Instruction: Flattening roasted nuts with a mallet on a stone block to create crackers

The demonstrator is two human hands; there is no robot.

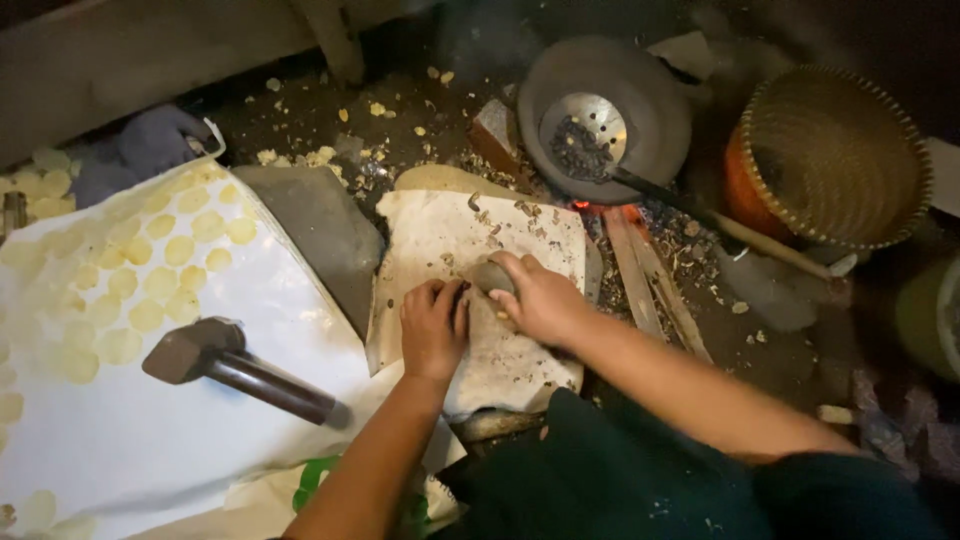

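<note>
My right hand [540, 298] grips a small grey stone [490, 275] on a white cloth-covered slab [440, 235] strewn with husk bits. My left hand [433, 325] rests beside it on the same cloth, fingers curled down close to the stone; whether it holds anything is hidden. A hammer [225, 360] with a dark metal head lies on a white sheet [150, 440] to the left, well away from both hands.
Flat yellowish discs [130, 280] cover the sheet's upper left. A dark pan [640, 110] holds a perforated ladle [585, 130] of dark seeds over glowing embers [600, 210]. A woven basket [830, 155] stands at right. A grey stone slab [315, 230] lies between sheet and cloth.
</note>
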